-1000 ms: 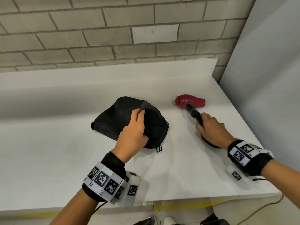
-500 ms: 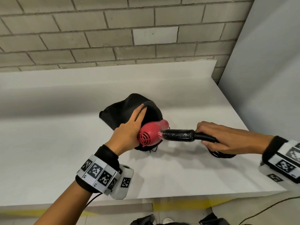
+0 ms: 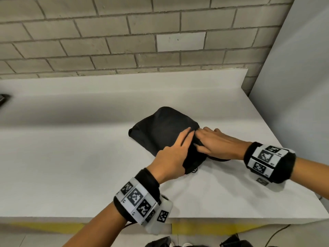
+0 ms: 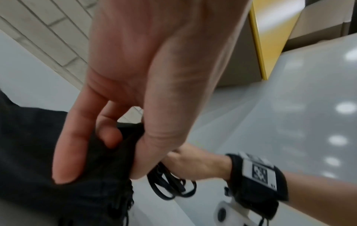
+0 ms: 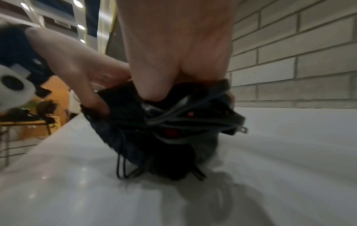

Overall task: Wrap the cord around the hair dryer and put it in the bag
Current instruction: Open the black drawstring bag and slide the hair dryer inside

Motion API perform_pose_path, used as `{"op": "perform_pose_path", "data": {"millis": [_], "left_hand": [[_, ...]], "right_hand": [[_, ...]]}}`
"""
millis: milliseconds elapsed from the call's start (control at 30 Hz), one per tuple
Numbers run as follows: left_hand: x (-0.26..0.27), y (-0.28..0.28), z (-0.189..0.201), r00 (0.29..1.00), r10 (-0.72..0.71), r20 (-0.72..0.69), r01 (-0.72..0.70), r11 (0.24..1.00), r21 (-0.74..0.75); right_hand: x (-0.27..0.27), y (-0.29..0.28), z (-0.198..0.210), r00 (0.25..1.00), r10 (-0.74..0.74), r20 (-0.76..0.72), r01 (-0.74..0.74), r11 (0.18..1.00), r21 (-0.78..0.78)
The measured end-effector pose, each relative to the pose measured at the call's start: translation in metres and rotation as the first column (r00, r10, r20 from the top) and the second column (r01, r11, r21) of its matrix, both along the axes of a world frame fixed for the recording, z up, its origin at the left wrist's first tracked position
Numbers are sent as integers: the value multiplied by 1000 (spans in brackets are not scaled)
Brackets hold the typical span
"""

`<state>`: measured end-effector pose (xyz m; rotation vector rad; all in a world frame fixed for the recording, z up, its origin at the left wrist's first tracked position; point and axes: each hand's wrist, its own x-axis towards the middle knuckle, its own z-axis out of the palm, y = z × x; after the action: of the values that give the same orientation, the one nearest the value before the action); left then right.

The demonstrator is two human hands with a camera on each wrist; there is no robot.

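A black drawstring bag [image 3: 160, 129] lies on the white table [image 3: 71, 166], its mouth toward me. My left hand [image 3: 185, 139] pinches the upper rim of the mouth between thumb and fingers [image 4: 65, 152]. My right hand [image 3: 204, 139] is at the opening, curled round the coiled black cord [image 5: 193, 119] and pushing it in. The plug [image 5: 242, 129] and a small red part [image 5: 171, 132] show among the coils in the right wrist view. Cord loops [image 4: 170, 188] hang under the right hand. The red dryer body is hidden in the bag.
The bag's drawstring [image 3: 195, 170] trails toward the table's front edge. A brick wall runs behind the table, and a grey panel [image 3: 293, 86] closes off the right side. A dark object [image 3: 3, 98] sits at the far left edge.
My right hand carried the red hair dryer from the right of the table to the bag and pushed it into the mouth. My left hand shifted on the bag and took hold of its rim.
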<state>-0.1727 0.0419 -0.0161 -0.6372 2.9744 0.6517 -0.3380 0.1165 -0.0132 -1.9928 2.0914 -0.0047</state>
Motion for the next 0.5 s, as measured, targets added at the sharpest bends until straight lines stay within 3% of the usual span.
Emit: {"op": "perform_pose_path", "data": {"millis": [100, 233, 367, 500], "left_hand": [[-14, 12, -8, 996, 77, -39, -78, 996, -31], [-19, 20, -12, 984, 137, -112, -143, 989, -47], [-15, 28, -15, 965, 165, -204, -172, 985, -14], [-11, 28, -16, 956, 176, -233, -179, 984, 8]], "right_hand": [[22, -8, 4, 988, -65, 138, 66, 998, -3], [28, -28, 12, 920, -175, 351, 147, 983, 106], [28, -37, 19, 719, -326, 614, 253, 945, 205], [31, -40, 24, 489, -370, 790, 185, 929, 321]]}}
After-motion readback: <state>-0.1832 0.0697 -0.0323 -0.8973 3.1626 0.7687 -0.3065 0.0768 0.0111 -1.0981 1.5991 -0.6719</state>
